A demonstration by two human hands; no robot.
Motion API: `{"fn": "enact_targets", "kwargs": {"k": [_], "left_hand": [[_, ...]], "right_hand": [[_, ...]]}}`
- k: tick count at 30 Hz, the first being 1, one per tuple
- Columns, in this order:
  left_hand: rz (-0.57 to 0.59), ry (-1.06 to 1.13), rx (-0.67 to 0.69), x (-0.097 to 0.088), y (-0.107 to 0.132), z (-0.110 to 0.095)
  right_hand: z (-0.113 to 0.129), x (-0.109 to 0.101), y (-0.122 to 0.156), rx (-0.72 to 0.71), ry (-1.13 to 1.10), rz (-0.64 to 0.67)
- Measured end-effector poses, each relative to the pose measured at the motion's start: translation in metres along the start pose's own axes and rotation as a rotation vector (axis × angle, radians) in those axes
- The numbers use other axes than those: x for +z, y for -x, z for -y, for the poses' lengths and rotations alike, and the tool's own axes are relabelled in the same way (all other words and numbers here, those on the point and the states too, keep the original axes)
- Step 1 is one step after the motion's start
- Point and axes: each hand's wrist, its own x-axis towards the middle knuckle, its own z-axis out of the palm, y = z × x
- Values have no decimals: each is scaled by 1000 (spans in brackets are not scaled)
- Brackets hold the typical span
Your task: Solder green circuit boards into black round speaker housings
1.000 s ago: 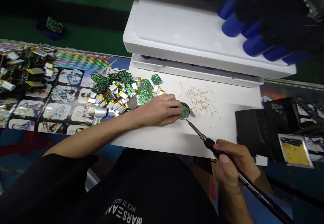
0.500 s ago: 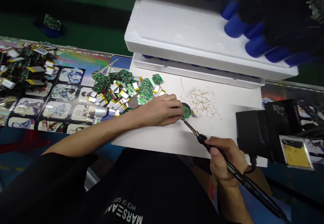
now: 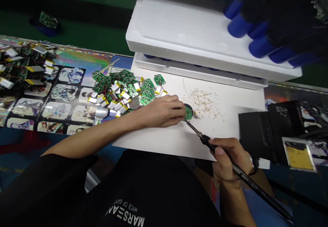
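My right hand (image 3: 230, 160) is closed around the black handle of a soldering iron (image 3: 205, 138). The iron slants up to the left, its metal tip at the lower edge of a green circuit board (image 3: 189, 113). This board sits inside a dark round rim on the white work surface. At the board's left edge, my left hand (image 3: 167, 112) is closed with fingertips pressed together; whatever they hold is hidden. A small silver battery (image 3: 196, 115) shows at the board's right side. Beside my left forearm lies a pile of green boards (image 3: 147, 90) with silver, yellow-ended batteries (image 3: 125, 95).
Bits of wire and debris (image 3: 205, 102) lie beyond the board. White foam trays (image 3: 179, 32) with blue cylinders (image 3: 238, 27) stand at the back. A black soldering station (image 3: 258, 131) and a yellow sponge (image 3: 299, 157) are at right. More boards and batteries (image 3: 23, 64) lie far left.
The iron's handle and my right hand have shifted slightly, with the tip still at the board. My left hand stays in place. A board-topped blue item on the green surface has moved a little left.
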Motion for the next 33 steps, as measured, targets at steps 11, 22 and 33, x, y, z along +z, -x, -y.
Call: {"fn": "enact_targets", "kwargs": {"k": [11, 22, 33], "left_hand": [[24, -16, -1, 0, 0, 0], [-7, -7, 17, 1, 0, 1], [14, 21, -8, -1, -1, 0]], "right_hand": [[0, -2, -4, 61, -25, -2], [-3, -3, -13, 112, -274, -294], [-23, -3, -43, 143, -328, -282]]}}
